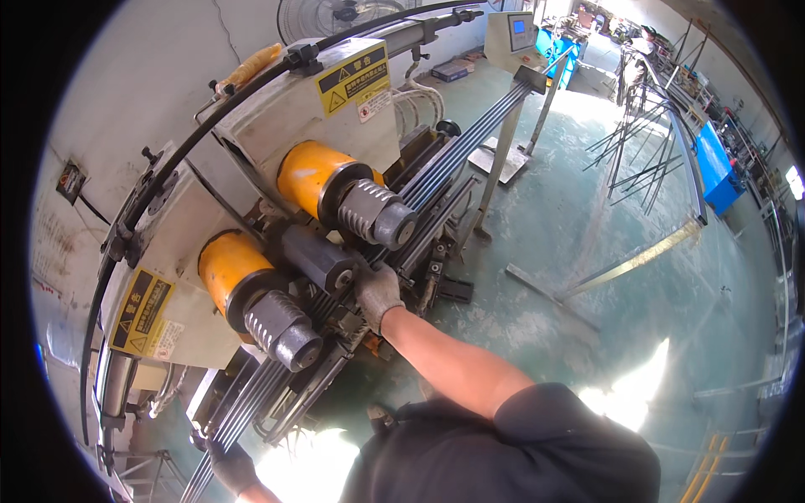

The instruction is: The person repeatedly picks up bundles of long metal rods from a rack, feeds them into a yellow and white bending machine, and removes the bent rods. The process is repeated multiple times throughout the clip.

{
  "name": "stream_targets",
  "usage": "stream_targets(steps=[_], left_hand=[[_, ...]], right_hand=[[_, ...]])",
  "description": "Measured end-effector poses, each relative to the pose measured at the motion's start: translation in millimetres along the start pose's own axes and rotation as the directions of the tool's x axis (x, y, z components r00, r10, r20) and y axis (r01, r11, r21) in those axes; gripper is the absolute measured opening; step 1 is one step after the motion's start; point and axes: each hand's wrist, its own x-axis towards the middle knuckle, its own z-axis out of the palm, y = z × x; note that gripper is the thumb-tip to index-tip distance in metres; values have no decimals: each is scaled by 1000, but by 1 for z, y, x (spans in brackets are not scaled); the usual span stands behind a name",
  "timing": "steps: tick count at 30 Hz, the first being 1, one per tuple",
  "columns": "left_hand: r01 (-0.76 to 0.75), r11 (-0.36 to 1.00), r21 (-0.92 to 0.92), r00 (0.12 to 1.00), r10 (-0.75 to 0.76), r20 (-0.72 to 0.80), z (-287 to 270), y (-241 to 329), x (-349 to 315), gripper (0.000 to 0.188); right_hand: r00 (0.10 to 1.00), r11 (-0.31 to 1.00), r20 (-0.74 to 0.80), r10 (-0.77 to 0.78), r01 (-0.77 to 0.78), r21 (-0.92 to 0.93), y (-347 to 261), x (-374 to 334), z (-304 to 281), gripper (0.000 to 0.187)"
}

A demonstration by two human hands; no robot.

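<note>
A bundle of long thin metal bars (251, 401) runs slantwise through a bending machine, from the lower left to the far upper right. My left hand (231, 469), in a grey glove, is closed at the bars' near left end. Between the two ridged rollers, my gloved right hand (379, 293) is curled beside a dark central block (314, 257), low against the bars; its fingertips are hidden. One ridged steel roller (283, 329) sits on an orange cylinder at left, another ridged roller (377, 213) farther right.
White machine housings (251, 126) with yellow warning labels stand behind the rollers. A control box (510, 38) with a lit screen is at the far end. On the right, a metal rack (683, 168) stands by several loose dark rods (633, 155). A fan (335, 17) is against the wall.
</note>
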Motion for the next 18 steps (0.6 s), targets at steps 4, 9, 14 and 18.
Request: stream_targets(steps=[4, 9, 14, 18], left_hand=[[72, 997, 22, 997, -72, 38, 13, 6, -2, 49], [179, 959, -221, 984, -172, 54, 46, 54, -10, 62], [3, 1000, 4, 995, -4, 95, 43, 104, -20, 56], [102, 963, -249, 992, -81, 93, 28, 93, -23, 44]], right_hand=[[998, 988, -43, -39, 32, -153, 6, -5, -3, 46], [954, 908, 97, -283, 299, -294, 25, -1, -20, 36], [351, -176, 652, -672, 780, -601, 47, 13, -70, 45], [782, 644, 358, -510, 623, -443, 78, 5, -115, 48]])
